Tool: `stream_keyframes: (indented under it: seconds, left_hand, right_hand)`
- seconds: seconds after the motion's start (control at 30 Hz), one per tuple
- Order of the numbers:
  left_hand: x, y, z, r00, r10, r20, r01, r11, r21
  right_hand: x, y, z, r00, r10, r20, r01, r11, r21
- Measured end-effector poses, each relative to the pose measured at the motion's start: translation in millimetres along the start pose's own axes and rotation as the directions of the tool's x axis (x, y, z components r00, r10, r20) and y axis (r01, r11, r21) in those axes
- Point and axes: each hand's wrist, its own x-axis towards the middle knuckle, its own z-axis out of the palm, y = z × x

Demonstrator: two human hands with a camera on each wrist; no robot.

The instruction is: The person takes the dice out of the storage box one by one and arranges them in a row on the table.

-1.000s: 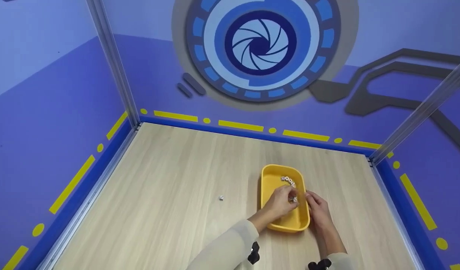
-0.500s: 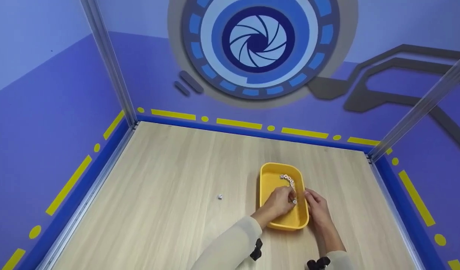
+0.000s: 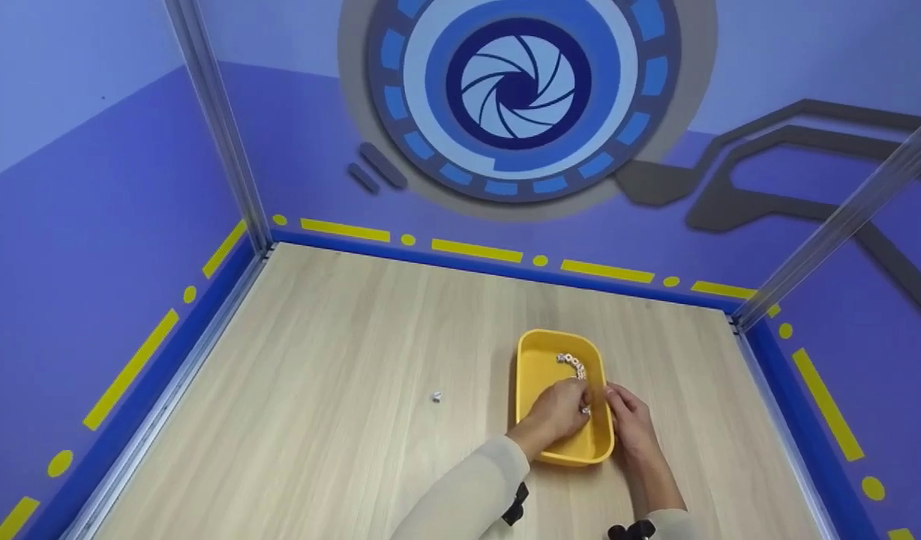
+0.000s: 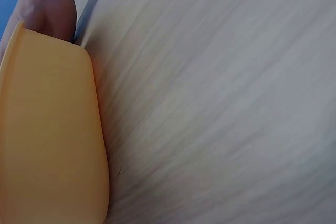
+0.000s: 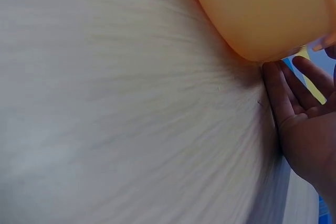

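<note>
A yellow plastic tray (image 3: 602,441) stands on the table. Inside it, small white beads (image 3: 569,359) with dark marks lie in a curved row that runs under my left hand (image 3: 558,409). This hand reaches over the tray's left side, its fingers curled and pinching at the beads; the fingertips are partly hidden. One white bead shows just by them. Against the tray's outer right side rests my right hand (image 3: 635,424). In the right wrist view, the fingers (image 5: 278,90) of that hand lie fairly straight beside the tray wall (image 5: 262,14).
A single small white bead (image 3: 436,397) lies on the wooden table (image 3: 340,375) left of the tray. Blue printed panels (image 3: 310,150) enclose the table at the back and sides, with metal posts (image 3: 220,112) at the corners.
The left hand's fingers have closed slightly and cover a bit more of the bead row. The right hand stays at the tray's side. The head view has shifted a little.
</note>
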Motion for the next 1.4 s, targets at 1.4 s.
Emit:
stream_keyframes:
  seconds: [1.4]
  left_hand:
    - [-10.9, 8.3, -63.3, 0.989, 0.147, 0.030, -0.145, 0.988, -0.058]
  right_hand:
    - [-1, 0, 6, 0.998, -0.057, -0.028, 0.055, 0.995, -0.082]
